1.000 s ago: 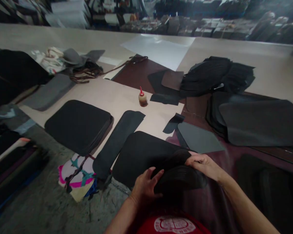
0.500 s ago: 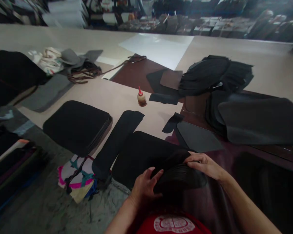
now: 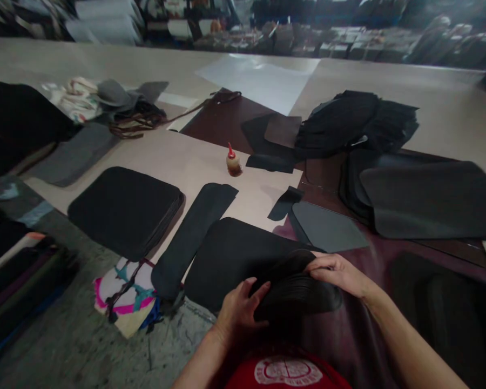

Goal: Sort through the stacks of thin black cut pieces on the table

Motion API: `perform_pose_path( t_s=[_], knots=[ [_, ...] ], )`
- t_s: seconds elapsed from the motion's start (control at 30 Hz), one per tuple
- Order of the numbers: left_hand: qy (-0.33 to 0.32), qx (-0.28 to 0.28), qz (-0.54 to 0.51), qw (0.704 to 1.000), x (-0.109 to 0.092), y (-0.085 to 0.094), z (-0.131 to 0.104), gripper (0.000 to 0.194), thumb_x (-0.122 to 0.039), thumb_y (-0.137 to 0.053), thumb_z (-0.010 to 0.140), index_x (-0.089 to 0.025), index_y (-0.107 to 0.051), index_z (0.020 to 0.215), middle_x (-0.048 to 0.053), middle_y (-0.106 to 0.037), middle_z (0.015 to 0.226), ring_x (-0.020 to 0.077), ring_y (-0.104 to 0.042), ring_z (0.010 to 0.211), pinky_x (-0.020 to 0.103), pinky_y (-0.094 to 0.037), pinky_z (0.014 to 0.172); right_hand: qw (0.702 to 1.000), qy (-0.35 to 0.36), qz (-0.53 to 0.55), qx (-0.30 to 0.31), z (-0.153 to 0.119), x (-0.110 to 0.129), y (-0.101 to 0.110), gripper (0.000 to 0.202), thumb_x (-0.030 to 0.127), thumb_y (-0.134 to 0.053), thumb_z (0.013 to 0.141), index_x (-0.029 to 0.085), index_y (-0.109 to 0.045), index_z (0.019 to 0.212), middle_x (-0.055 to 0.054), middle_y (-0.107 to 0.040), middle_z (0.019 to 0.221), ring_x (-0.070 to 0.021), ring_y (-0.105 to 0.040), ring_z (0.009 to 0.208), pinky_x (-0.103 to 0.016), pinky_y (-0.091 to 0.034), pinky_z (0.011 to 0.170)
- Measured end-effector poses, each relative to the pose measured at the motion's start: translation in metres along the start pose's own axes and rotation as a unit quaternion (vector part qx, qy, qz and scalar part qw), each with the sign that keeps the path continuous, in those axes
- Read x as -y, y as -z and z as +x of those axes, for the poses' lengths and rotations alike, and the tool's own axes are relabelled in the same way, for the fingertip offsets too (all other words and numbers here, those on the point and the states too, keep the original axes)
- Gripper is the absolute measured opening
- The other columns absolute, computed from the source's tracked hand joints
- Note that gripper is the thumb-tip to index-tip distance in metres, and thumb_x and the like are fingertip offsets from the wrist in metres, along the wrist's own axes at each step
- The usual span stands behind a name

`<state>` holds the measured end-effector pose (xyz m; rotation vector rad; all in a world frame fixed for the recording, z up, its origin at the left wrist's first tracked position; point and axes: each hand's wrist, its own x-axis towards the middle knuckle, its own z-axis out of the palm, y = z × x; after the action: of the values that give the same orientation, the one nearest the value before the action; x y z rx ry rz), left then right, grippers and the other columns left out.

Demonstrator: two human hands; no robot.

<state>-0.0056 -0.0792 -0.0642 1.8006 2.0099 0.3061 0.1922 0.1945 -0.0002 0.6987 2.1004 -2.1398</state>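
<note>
A stack of thin black sheets [image 3: 299,294], leather-like, is bent upward at the table edge close to my body, its layered edges showing. My left hand [image 3: 243,308] grips its left end, with thumb and fingers curved around it and some fingertips hidden. At the right end, my right hand [image 3: 336,273] pinches the upper layers. Beneath and beyond lies a flat black panel [image 3: 235,254] with rounded corners. A long black strip [image 3: 194,237] rests just left of that panel.
Left stands a pile of black panels [image 3: 125,210]. A small glue-like bottle with a red nozzle [image 3: 234,165] stands mid-table. Black pieces [image 3: 356,119] and dark sheets [image 3: 433,200] are heaped at right. A colourful cloth bundle [image 3: 125,294] hangs below the table's edge.
Both hands keep nearly the same hold on the bent black sheets. The view has shifted very slightly; nothing else has visibly moved.
</note>
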Motion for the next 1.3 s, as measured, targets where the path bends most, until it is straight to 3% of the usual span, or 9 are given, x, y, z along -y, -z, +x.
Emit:
perform_pose_path(
  t_s=[0.47,0.87,1.3],
  knots=[
    [0.003,-0.001,0.013,1.000,-0.0031,0.0031,0.0004,0.102,-0.058,-0.085,0.064,-0.037,-0.035,0.151,0.015,-0.049,0.139,0.0353,-0.062,0.113,0.047,-0.059,0.088,0.999,-0.021,0.003,-0.027,0.0017,0.0020,-0.0052,0.023,0.039,-0.065,0.086,0.020,-0.076,0.085,-0.005,-0.067,0.094,-0.0205,-0.061,0.087,-0.031,-0.047,0.078],
    [-0.045,-0.057,0.046,0.996,-0.0006,-0.0046,-0.0036,0.097,-0.057,-0.085,0.064,-0.038,-0.039,0.148,0.015,-0.050,0.134,0.0346,-0.065,0.107,0.046,-0.061,0.079,0.996,-0.005,-0.072,-0.046,0.0048,0.0024,-0.0080,0.014,0.028,-0.061,0.083,0.020,-0.072,0.085,-0.003,-0.066,0.093,-0.0193,-0.061,0.090,-0.030,-0.046,0.084],
    [-0.060,-0.090,0.051,0.993,0.0011,-0.0066,-0.0051,0.093,-0.061,-0.082,0.067,-0.038,-0.040,0.148,0.013,-0.049,0.133,0.0321,-0.063,0.104,0.043,-0.060,0.077,0.997,-0.003,-0.061,-0.047,0.0023,-0.0010,-0.0078,0.015,0.032,-0.062,0.084,0.020,-0.071,0.084,-0.004,-0.066,0.095,-0.0204,-0.061,0.091,-0.032,-0.046,0.085]
  ],
)
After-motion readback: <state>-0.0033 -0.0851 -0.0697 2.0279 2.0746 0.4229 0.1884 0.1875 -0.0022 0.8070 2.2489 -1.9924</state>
